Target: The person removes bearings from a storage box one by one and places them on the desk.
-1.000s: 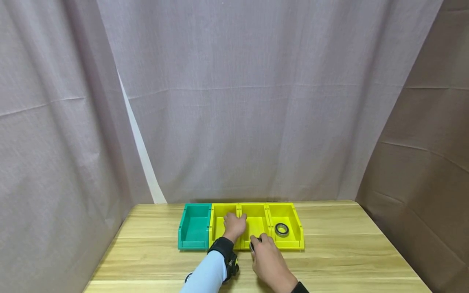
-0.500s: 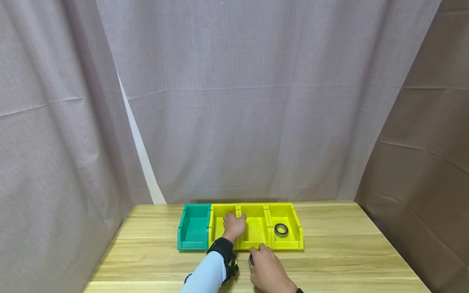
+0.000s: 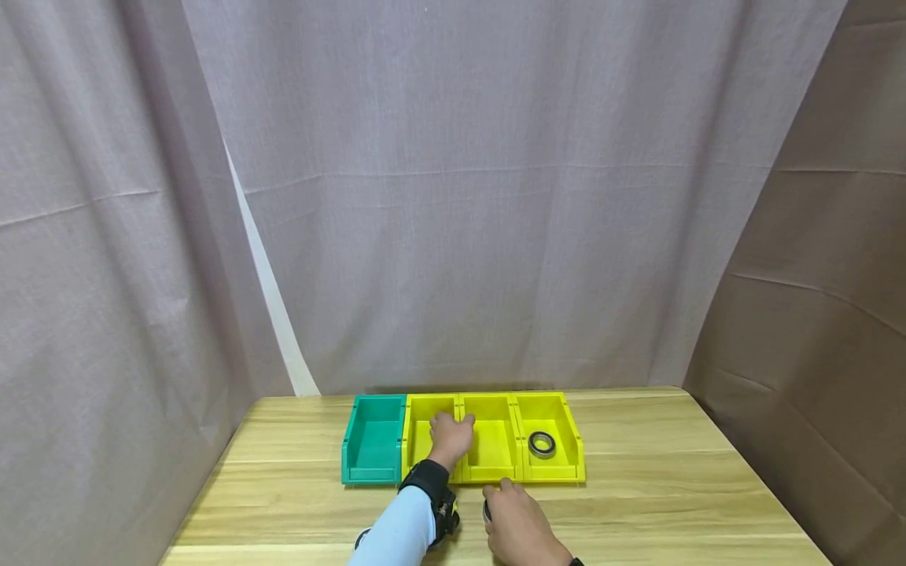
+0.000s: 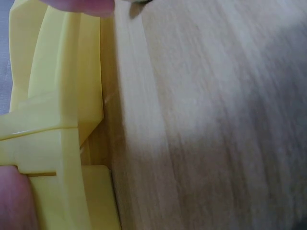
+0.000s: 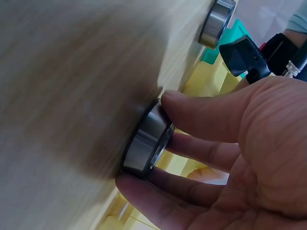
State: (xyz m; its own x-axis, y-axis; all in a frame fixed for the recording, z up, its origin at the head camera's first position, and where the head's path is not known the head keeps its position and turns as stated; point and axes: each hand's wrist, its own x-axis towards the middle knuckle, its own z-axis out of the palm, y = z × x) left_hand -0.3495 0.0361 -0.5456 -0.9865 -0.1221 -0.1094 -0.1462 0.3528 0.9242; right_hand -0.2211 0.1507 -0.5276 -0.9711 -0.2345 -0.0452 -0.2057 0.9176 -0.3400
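My left hand (image 3: 451, 439) straddles the divider between the left and middle yellow bins (image 3: 490, 475), gripping its wall; part of a finger shows at the lower left of the left wrist view, where the yellow bin (image 4: 67, 158) fills the left side. In front of the bins, my right hand (image 3: 520, 523) holds a ball bearing (image 5: 147, 140) by its rim, between thumb and fingertips, at or just over the tabletop. Mostly hidden by that hand in the head view, the bearing (image 3: 487, 511) shows a dark edge.
Another bearing (image 3: 542, 445) lies flat in the rightmost yellow bin. One more bearing (image 5: 218, 24) sits on the table, mostly behind the left forearm in the head view. A green bin (image 3: 375, 440) ends the row at left. Grey curtains (image 3: 453, 236) stand behind the wooden table (image 3: 672, 487).
My right hand, with the bearing, has come back from the front edge of the middle yellow bin toward me and down to the table. My left hand stays where it was.
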